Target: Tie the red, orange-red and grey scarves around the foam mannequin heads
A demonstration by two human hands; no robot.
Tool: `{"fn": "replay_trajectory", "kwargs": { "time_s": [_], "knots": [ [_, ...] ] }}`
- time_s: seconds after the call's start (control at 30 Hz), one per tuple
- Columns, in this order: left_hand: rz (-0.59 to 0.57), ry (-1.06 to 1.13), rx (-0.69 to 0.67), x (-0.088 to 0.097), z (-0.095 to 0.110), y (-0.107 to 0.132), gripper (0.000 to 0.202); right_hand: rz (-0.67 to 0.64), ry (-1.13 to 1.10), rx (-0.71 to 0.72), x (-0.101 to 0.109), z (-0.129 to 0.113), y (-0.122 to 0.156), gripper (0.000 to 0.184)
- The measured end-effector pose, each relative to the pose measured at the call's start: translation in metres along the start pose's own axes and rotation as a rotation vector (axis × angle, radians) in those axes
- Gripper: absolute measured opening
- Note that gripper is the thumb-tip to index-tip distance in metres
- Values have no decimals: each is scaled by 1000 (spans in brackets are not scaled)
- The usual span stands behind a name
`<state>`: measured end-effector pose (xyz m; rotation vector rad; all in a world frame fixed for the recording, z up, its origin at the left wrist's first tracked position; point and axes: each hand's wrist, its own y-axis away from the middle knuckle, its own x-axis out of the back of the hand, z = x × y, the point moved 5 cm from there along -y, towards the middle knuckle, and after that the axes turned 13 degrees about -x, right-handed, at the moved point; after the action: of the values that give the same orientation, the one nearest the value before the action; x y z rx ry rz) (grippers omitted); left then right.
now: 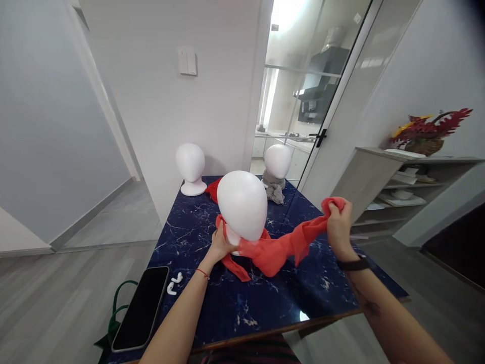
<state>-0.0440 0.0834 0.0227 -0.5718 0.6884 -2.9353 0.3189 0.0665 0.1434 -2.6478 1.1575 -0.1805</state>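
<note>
A white mannequin head (242, 205) stands upright on the dark blue marbled table (242, 313). Around its neck runs a coral-red scarf (275, 255), one short end hanging down in front. My left hand (220, 243) is at the left side of the neck, its fingers closed on the scarf there. Out to the right, my right hand (339, 225) grips the scarf's long end in a fist, and the cloth stretches between it and the neck. The left fingertips are partly hidden by the cloth and the head.
Behind stand a bare white mannequin head (190, 162) and another mannequin head (278, 161) wearing a grey scarf (275, 187). Red cloth (213, 191) lies behind the front head. A phone or tablet (142, 308) and white earbuds (172, 288) lie at the left edge. A shelf (379, 156) stands right.
</note>
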Motion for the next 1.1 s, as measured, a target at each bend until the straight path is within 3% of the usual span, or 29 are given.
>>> {"fn": "replay_trajectory", "kwargs": {
  "time_s": [0.07, 0.17, 0.23, 0.33, 0.4, 0.53, 0.63, 0.73, 0.87, 1.0, 1.03, 1.1],
  "knots": [
    [-42, -35, 19, 0, -4, 0, 107, -44, 214, 198, -14, 9, 23, 45],
    [-54, -66, 66, 5, -9, -1, 103, -465, 543, 350, -53, 41, 76, 56],
    [3, -111, 93, 11, -10, 0, 96, -683, 710, 346, -69, 68, 107, 70],
    [130, -230, 26, 18, 1, 1, 93, -781, 796, 261, -75, 100, 125, 78],
    [159, -236, -75, 13, 15, 1, 95, -771, 750, 237, -74, 110, 120, 66],
    [145, -10, -219, -12, 36, -1, 104, -760, 614, 203, -71, 111, 97, 46],
    [209, 74, -192, -22, 39, -3, 105, -800, 540, 162, -69, 106, 77, 35],
    [239, 146, -130, -20, 37, -8, 100, -708, 372, 104, -60, 91, 48, 35],
    [282, 180, -126, 12, 47, -19, 90, -415, 74, 68, -39, 57, 12, 37],
    [365, -11, -183, 67, 58, -38, 77, -155, -71, 152, -40, 27, 14, 38],
    [373, -56, -195, 80, 57, -43, 76, -155, -66, 192, -49, 24, 21, 39],
    [390, -119, -213, 104, 47, -53, 73, -286, 15, 294, -77, 24, 38, 43]
  ]
}}
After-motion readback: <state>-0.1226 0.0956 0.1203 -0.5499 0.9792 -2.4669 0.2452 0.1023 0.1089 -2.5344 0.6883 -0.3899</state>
